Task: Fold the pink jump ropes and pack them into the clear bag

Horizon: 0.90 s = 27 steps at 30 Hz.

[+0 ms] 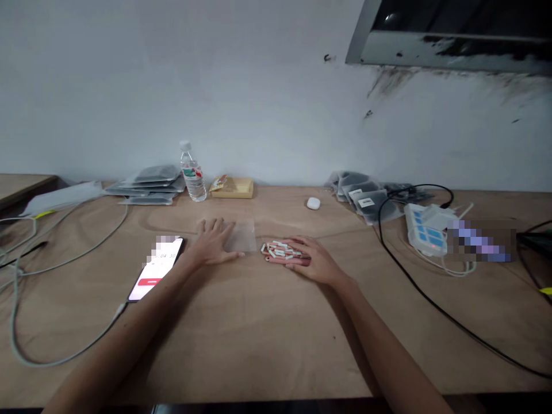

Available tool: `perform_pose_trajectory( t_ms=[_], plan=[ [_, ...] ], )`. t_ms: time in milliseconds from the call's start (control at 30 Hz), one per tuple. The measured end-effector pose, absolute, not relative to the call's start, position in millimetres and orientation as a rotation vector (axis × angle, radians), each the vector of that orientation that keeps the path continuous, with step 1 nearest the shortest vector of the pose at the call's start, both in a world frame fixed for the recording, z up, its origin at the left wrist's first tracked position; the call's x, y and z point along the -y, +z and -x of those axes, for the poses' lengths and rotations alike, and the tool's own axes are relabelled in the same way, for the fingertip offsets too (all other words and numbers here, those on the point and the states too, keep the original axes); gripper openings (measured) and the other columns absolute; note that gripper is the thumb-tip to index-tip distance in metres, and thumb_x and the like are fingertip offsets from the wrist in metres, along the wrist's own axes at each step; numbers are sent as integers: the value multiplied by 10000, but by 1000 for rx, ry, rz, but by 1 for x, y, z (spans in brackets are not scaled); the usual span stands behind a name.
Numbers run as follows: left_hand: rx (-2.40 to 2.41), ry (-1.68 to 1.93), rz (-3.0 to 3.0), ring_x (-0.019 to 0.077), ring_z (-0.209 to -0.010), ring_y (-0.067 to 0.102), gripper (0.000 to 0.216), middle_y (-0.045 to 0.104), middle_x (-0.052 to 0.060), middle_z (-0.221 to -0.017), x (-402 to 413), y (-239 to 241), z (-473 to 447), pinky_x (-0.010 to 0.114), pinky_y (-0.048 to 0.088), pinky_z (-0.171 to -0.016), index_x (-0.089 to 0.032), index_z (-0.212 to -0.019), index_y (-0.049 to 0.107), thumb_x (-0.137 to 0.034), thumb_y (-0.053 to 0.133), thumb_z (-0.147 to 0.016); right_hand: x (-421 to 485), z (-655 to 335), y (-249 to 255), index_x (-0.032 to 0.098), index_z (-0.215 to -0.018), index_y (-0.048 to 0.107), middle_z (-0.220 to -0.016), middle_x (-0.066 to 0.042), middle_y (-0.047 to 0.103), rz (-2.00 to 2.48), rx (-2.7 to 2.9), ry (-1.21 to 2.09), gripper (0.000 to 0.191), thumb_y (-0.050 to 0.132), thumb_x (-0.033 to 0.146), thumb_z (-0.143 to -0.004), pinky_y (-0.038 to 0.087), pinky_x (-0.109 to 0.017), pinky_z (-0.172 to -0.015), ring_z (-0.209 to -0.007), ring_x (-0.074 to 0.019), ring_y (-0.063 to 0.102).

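Note:
My left hand (214, 242) lies with its fingers spread on the table, at the left edge of a clear plastic sheet or bag (244, 236). Its thumb reaches across the sheet's near side. To the right is a low pink bundle (280, 260) with several short white pieces (279, 252) on top; its exact kind is too small to tell. My right hand (317, 261) closes around the right end of this bundle, fingers on the far side and thumb on the near side. The palm hides that end.
A lit phone (156, 269) on a cable lies beside my left forearm. Along the wall stand a water bottle (194, 175), a yellow box (233, 188) and a white case (313, 203). Grey bags (149, 181) are stacked at left, more bags (366, 198) at right, near a power strip (425, 230) and a black cable (414, 284).

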<state>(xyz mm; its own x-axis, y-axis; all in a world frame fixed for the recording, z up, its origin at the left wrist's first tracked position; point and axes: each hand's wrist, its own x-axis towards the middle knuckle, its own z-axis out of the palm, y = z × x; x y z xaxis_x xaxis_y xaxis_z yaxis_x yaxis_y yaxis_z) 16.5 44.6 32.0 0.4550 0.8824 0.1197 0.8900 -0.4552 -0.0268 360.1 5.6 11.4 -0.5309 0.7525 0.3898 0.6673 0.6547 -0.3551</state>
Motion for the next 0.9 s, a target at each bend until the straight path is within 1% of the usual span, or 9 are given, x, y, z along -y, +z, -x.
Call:
perform_pose_trajectory(
  t_ms=[67,133,267,367,500,600,667,767,900],
  plan=[
    [1543,-130,2649,474,-1430,324,1041,343,230,-1584,-43,31,-16,672,163,-1142,-192,-1587,291,-873,419,-810,-8,-363,10,294,-1381,602,-1372,-99,625,1115,2344,202,545,713,394,-857,466,-506,-1054,-1240,-322,586],
    [1498,-146,2682,477,-1430,323,1044,343,214,-1592,-42,30,-17,666,162,-1146,-196,-1587,294,-872,434,-804,-9,-364,8,303,-1382,603,-1370,-97,628,1124,2335,181,559,722,408,-846,461,-514,-1058,-1242,-329,585],
    [1358,-215,2742,437,-1385,381,1022,435,220,-1515,-38,30,-22,635,204,-1147,-176,-1552,362,-846,502,-793,-9,-364,6,308,-1389,594,-1361,-87,637,1115,2346,168,560,717,397,-850,461,-505,-1057,-1252,-326,578],
    [1302,-279,2771,410,-1335,422,995,483,205,-1456,-34,33,-28,616,226,-1146,-171,-1517,407,-828,547,-783,-9,-364,7,298,-1383,597,-1362,-92,637,1111,2350,152,549,714,396,-856,461,-503,-1052,-1241,-323,585],
    [1279,-311,2780,382,-1274,458,996,493,187,-1432,-30,33,-34,581,271,-1129,-169,-1501,411,-859,500,-788,-8,-361,6,309,-1373,608,-1361,-87,638,1118,2338,148,544,722,400,-849,462,-516,-1043,-1227,-331,592],
    [1269,-316,2777,384,-1284,443,1038,478,182,-1447,-29,30,-37,575,270,-1127,-177,-1519,384,-886,488,-766,-6,-355,5,303,-1368,614,-1366,-87,638,1118,2322,136,557,742,398,-834,459,-524,-1044,-1229,-336,589],
    [1276,-335,2776,386,-1284,439,1039,479,181,-1440,-29,29,-37,578,269,-1123,-185,-1522,379,-882,501,-762,-5,-351,4,296,-1357,624,-1359,-88,644,1125,2292,133,522,725,395,-854,456,-525,-1047,-1232,-333,589],
    [1309,-368,2763,383,-1272,445,985,489,176,-1422,-27,29,-39,586,269,-1114,-200,-1508,397,-856,509,-783,-4,-348,4,294,-1350,627,-1351,-84,653,1120,2260,155,463,677,371,-896,459,-520,-1047,-1236,-321,591],
    [1351,-406,2743,371,-1229,465,935,517,163,-1377,-25,29,-41,575,290,-1094,-209,-1478,427,-850,491,-801,-4,-350,4,291,-1359,619,-1367,-89,641,1055,2282,199,490,693,330,-876,462,-524,-1047,-1234,-316,594]
  ],
)
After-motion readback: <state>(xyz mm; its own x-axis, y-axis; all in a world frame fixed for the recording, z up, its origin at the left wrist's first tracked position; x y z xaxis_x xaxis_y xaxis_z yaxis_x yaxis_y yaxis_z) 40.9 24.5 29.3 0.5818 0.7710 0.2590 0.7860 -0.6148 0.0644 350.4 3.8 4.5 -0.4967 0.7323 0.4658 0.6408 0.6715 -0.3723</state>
